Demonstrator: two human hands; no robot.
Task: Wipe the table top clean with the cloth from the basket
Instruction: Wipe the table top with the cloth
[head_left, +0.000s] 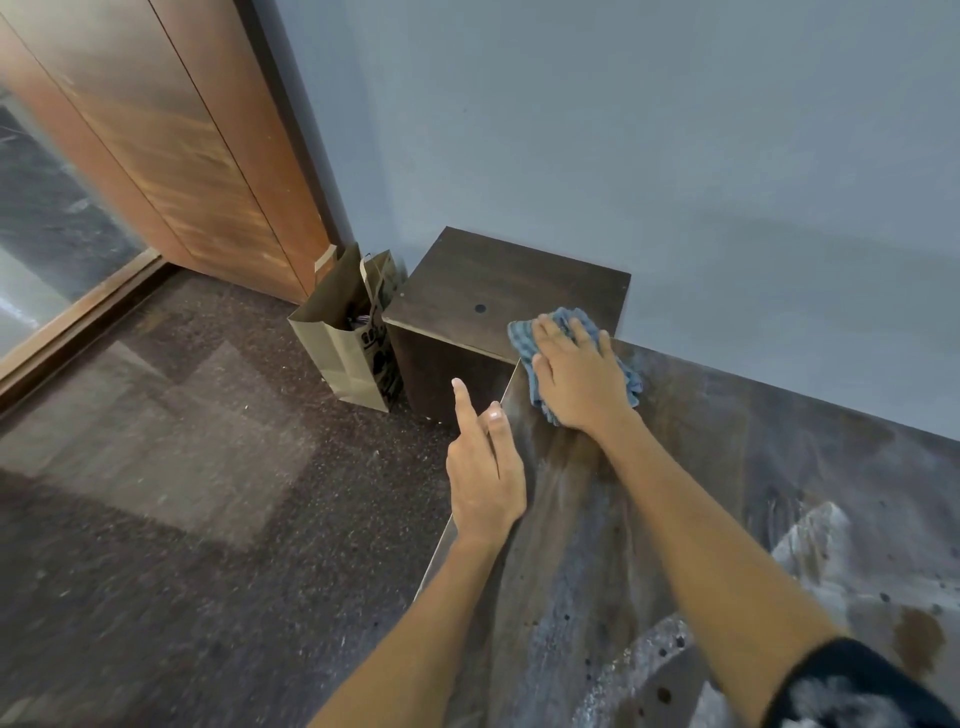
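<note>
Right grip flat on crumpled blue checked cloth, streaked dark table top, left grip loosely spread.

Both bare forearms reach forward side by side. The right hand lies palm down with fingers spread and nearly straight, pressing flat. The left hand sits at the tabletop edge, its index finger pointing straight ahead, the other fingers loosely extended, holding nothing.

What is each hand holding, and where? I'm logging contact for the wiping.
The right hand presses flat on the middle of the blue cloth at the table top's corner. The left hand holds nothing.
</note>
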